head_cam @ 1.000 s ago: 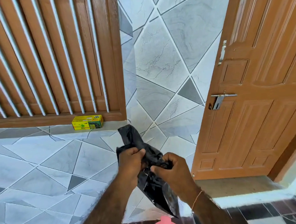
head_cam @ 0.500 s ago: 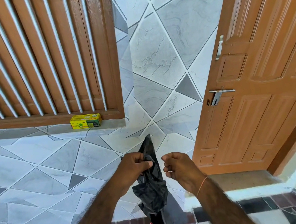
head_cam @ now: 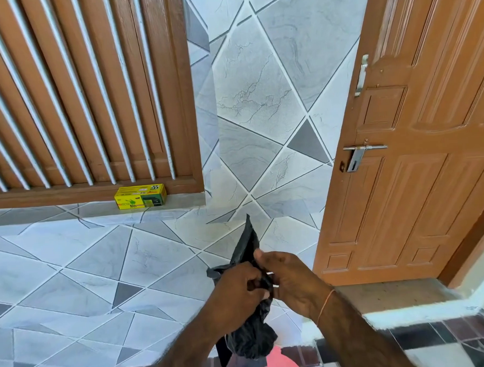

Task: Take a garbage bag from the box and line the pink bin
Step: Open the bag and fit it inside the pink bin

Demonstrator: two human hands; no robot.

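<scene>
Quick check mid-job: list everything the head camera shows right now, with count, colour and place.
garbage bag: one, black, bunched between both hands, tail hanging over the bin
pink bin: one, only its top edge shows at the bottom of the frame
box: one, yellow, on the ledge under the slatted wooden panel
door: one, brown, right side, ajar
left hand: gripping the bag
right hand: gripping the bag, thread at the wrist
</scene>
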